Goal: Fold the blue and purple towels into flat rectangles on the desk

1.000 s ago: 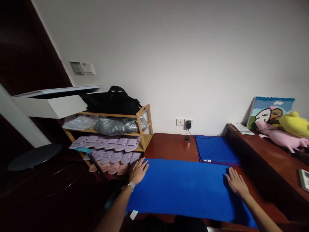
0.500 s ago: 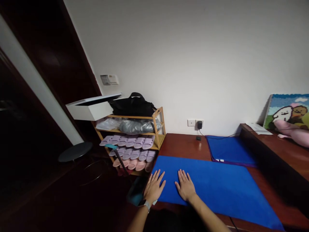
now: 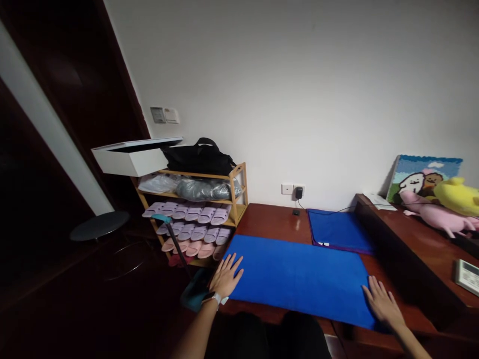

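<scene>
A large blue mat [image 3: 299, 276] lies flat on the dark red wooden surface [image 3: 273, 222] in front of me. My left hand [image 3: 225, 275] rests open on the mat's left edge, fingers spread, with a watch on the wrist. At the mat's near right corner my right hand [image 3: 382, 303] lies flat and open. A second, smaller blue mat [image 3: 337, 230] with a purple border lies behind it, near the wall.
A wooden shoe rack [image 3: 202, 214] with several purple and pink slippers, a black bag [image 3: 198, 157] and a white box [image 3: 130, 157] stands at the left. A raised wooden ledge [image 3: 419, 239] at the right carries plush toys [image 3: 441, 209] and a picture. A wall socket [image 3: 294, 190] holds a charger.
My right hand has slid from beside the left hand out to the mat's right corner. The left hand stayed at the left edge. The view has swung a little right.
</scene>
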Tool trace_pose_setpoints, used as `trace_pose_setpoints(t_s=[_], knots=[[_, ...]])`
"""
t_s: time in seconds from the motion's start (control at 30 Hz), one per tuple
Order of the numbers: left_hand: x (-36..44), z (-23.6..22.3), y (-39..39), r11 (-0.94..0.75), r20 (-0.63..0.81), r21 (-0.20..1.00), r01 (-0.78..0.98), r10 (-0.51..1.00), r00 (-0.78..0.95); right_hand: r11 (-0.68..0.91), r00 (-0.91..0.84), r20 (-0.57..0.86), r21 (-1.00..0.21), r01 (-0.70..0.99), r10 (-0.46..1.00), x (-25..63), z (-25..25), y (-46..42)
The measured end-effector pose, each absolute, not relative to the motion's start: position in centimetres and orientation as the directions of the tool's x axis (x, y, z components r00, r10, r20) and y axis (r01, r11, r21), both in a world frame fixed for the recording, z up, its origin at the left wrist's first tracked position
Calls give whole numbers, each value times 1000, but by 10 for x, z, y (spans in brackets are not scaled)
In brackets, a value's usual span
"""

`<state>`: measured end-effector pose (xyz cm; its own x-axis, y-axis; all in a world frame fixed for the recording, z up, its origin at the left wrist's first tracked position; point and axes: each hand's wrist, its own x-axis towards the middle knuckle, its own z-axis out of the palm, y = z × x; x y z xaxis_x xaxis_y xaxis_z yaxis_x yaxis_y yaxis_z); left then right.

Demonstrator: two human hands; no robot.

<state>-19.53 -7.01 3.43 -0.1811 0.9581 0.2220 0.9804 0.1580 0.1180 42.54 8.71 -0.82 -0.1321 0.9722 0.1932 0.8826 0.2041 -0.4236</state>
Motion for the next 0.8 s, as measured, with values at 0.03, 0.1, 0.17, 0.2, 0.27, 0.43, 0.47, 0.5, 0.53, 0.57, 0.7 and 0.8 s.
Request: trace_pose_setpoints(t_s=[0.03,0.1,0.17,0.2,0.27,0.43,0.47,0.5,0.53,0.57,0.7,0.8], knots=[[-195,34,-70,159,222,114,981,958,-181,156,-78,191,-438,886,979,437,-10,89],[-195,35,-69,161,221,107,981,958,-182,83,2,198,-421,903,980,439,-8,89],[-195,37,-69,167,212,105,980,959,-186,124,-37,229,-380,917,973,412,-1,79],[-195,37,-69,170,206,104,980,960,-188,176,-92,244,-351,920,966,389,6,71],[-194,38,-69,175,194,103,979,962,-192,328,-261,241,-310,892,935,331,20,49],[-196,36,-67,174,193,93,980,963,-189,646,-616,204,-319,693,761,184,52,-7],[-197,36,-66,173,191,89,981,963,-187,658,-638,185,-331,676,748,166,56,-12],[-198,35,-66,174,188,85,981,964,-187,651,-642,157,-343,677,750,153,58,-13],[-198,34,-65,177,184,82,981,965,-189,632,-635,123,-351,691,763,146,59,-13],[-199,34,-64,180,181,81,980,965,-192,606,-619,87,-353,713,780,145,58,-11],[-201,33,-62,177,184,79,981,965,-189,535,-552,48,-325,780,833,197,43,8],[-201,34,-62,175,185,72,982,965,-186,440,-444,48,-271,856,895,276,23,28]])
